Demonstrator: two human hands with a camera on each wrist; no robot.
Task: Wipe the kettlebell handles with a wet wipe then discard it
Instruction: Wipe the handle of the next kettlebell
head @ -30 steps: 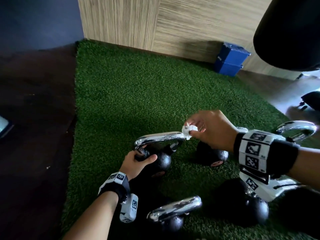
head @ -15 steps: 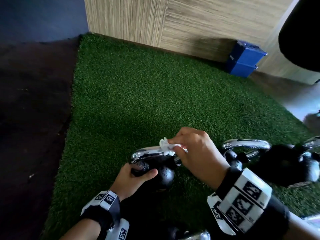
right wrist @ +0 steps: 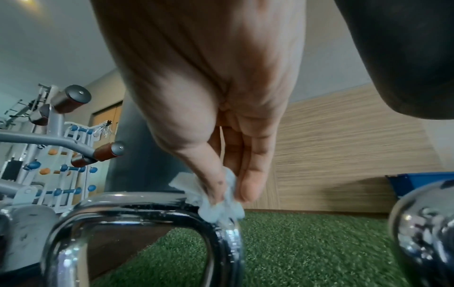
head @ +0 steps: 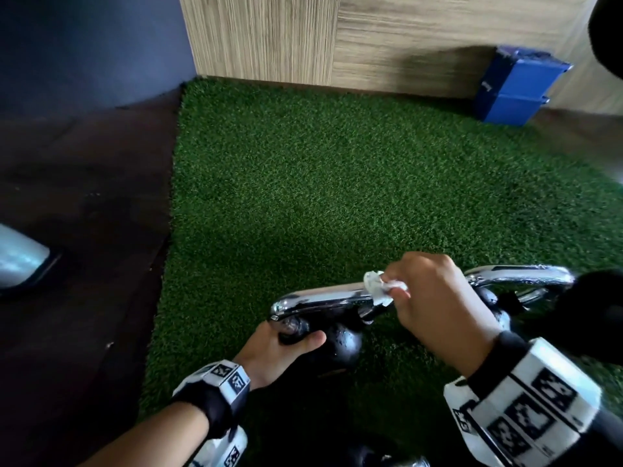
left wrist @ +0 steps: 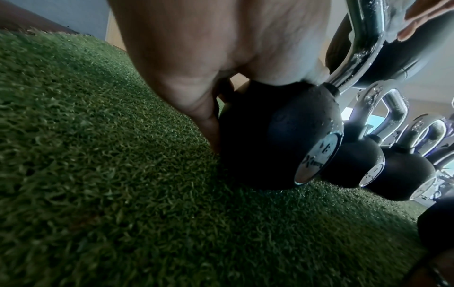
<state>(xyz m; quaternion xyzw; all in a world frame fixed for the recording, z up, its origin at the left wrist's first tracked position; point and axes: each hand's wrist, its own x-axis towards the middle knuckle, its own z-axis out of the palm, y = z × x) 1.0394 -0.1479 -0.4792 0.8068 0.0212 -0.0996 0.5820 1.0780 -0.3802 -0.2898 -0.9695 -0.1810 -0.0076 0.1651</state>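
Note:
A black kettlebell point(head: 340, 342) with a chrome handle point(head: 320, 298) stands on green turf point(head: 303, 197). My left hand point(head: 279, 348) grips its body at the handle's left base; in the left wrist view the palm point(left wrist: 221, 58) lies over the black ball point(left wrist: 270, 139). My right hand point(head: 435, 305) pinches a crumpled white wet wipe point(head: 381, 288) against the handle's right end. The right wrist view shows thumb and fingers holding the wipe point(right wrist: 221, 203) on the chrome handle's point(right wrist: 147, 205) corner. A second kettlebell handle point(head: 519, 278) lies just right of that hand.
Further kettlebells point(left wrist: 398, 174) stand in a row to the right. A blue box point(head: 515, 89) sits at the back right by the wooden wall point(head: 337, 38). Dark flooring point(head: 77, 264) borders the turf on the left. Gym equipment point(right wrist: 56, 147) stands behind.
The right hand with the wipe slid left along the chrome handle and then back to its right end. The left hand kept its hold on the kettlebell. The head view shifted.

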